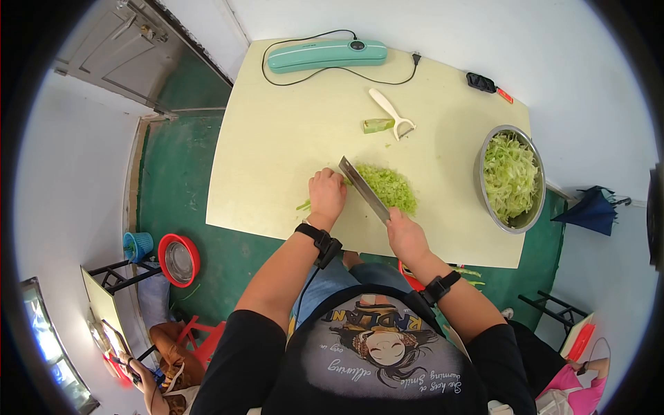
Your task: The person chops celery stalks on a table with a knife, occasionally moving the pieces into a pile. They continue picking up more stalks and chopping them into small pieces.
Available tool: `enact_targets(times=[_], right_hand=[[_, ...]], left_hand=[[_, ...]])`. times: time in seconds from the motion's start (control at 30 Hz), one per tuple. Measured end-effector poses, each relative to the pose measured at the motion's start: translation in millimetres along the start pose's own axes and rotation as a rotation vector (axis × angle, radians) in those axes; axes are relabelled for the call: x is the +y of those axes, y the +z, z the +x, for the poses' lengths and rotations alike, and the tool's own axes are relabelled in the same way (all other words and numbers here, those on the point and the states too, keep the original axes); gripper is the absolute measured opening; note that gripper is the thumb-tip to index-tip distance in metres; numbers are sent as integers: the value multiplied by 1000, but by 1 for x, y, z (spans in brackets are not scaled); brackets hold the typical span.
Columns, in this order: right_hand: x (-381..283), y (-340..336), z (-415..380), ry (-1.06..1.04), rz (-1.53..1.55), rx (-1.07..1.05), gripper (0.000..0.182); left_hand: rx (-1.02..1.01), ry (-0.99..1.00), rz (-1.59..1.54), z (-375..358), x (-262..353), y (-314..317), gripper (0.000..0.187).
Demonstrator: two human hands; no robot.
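Observation:
My right hand is closed round the handle of a broad knife, whose blade runs up and left over the table. Left of the blade, my left hand has its fingers curled over thin green stalks, whose ends show on its left side. Against the right side of the blade lies a pile of finely chopped green vegetable. Beyond the knife are a white peeler and a short green vegetable piece.
A metal bowl of shredded greens stands at the table's right edge. At the back lie a teal corded device and a black object. A red basin is on the floor at left. Two other people sit at lower left and lower right.

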State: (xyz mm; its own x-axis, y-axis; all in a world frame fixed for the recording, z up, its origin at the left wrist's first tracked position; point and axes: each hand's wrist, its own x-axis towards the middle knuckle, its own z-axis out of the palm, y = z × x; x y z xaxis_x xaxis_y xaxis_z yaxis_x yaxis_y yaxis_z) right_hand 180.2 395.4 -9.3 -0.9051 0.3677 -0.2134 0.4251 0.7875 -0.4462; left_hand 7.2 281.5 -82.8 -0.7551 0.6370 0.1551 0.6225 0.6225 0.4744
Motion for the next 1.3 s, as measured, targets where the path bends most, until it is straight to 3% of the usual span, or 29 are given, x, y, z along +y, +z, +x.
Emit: enact_targets(times=[1.3], right_hand=[[-2,9,9,-7,25,-65,16]], left_hand=[[-41,18,-2,-1,-4,-1,4]])
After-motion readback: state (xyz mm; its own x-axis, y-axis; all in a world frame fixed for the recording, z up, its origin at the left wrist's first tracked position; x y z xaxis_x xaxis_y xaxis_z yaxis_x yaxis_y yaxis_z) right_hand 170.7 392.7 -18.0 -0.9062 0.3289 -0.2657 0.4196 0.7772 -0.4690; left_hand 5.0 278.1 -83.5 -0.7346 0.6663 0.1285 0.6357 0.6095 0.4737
